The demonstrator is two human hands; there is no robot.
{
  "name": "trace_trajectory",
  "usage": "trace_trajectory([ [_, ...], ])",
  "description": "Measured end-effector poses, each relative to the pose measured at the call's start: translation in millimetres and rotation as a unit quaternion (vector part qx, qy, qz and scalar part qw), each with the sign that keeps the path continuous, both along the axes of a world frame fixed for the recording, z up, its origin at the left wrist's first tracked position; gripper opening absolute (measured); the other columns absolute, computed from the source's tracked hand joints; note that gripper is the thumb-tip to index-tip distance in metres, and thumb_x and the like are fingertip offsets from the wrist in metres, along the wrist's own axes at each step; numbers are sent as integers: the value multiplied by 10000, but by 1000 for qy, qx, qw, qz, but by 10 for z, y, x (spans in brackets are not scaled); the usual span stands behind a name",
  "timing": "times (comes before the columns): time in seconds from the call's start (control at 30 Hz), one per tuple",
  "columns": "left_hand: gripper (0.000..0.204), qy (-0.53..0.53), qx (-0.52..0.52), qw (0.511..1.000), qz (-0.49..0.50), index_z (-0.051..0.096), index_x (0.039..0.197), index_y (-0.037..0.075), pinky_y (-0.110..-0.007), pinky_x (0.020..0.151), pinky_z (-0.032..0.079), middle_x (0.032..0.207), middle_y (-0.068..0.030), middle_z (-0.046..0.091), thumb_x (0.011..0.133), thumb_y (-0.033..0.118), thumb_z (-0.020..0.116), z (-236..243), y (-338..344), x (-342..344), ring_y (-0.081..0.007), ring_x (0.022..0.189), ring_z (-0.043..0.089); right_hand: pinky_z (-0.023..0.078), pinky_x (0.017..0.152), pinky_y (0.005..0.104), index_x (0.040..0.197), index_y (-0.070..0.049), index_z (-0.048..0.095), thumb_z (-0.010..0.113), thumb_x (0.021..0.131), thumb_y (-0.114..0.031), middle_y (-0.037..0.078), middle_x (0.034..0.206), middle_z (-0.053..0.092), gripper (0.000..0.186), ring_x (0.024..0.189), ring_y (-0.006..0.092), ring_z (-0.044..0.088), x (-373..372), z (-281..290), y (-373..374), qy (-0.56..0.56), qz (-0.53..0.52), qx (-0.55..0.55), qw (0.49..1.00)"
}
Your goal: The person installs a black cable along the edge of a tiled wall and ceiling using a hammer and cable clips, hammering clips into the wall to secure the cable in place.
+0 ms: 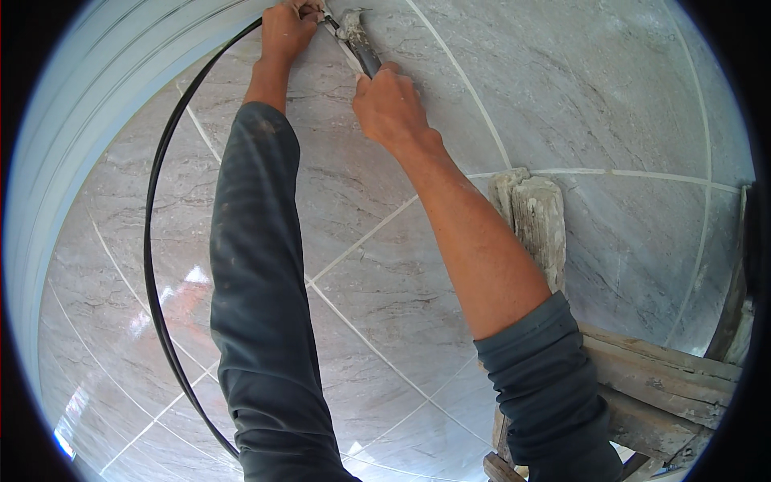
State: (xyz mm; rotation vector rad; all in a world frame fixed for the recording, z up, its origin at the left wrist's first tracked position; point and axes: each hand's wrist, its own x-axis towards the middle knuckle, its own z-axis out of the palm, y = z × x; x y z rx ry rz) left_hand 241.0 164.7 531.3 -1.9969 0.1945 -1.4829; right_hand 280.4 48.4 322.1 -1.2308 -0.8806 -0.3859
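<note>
At the top, my left hand (285, 28) pinches around the black cable (165, 138) where it meets a narrow pale strip on the tiles; any small piece between the fingertips is hard to make out. The cable loops down the left side. Just to the right, my right hand (389, 104) grips the dark handle of a hammer (365, 50), whose head is crusted with pale residue and lies beside the cable and strip.
Grey marbled tiles (610, 96) with white joints fill the view. A white ribbed panel (76, 120) borders the upper left. Weathered wooden planks (650, 373) stand at lower right, with an upright plaster-crusted board (538, 225) behind my right forearm.
</note>
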Motion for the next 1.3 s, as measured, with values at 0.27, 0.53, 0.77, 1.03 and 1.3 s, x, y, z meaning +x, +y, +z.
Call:
trace_trajectory([
  [0.27,154,36,-29,999,-3,753,956,98,-299,732,537,852,-38,763,806,121,780,-53,-8,-17,-143,784,721,527,931,504,1155,133,474,528,998,-273,347,1105,649,439,1072,472,648,-9,11,-39,8,7,-5,1000],
  [0.53,157,37,-3,999,12,751,952,113,-309,713,538,820,-24,745,799,92,776,-15,43,-7,-153,751,709,532,908,515,1151,132,489,509,1010,-284,364,1080,646,439,1049,480,653,-65,-23,-81,18,35,5,999],
  [0.77,139,44,70,996,34,731,896,82,-360,688,543,788,-84,731,765,74,774,46,65,103,-240,716,706,546,869,519,1144,138,484,493,1016,-299,370,1006,656,455,975,497,669,-73,55,-241,10,27,66,997],
  [1.03,150,-5,61,994,87,751,916,133,-424,722,544,850,-85,742,774,162,790,11,63,60,-297,802,710,545,867,515,1150,145,481,487,1017,-303,366,1020,656,468,974,489,674,-129,109,-373,1,28,61,998],
  [1.3,177,13,9,994,106,775,1000,193,-428,761,548,894,-64,755,827,227,753,87,89,40,-292,845,711,550,883,508,1096,191,481,428,991,-286,400,1021,637,491,985,509,665,-102,192,-341,-13,13,91,996],
])
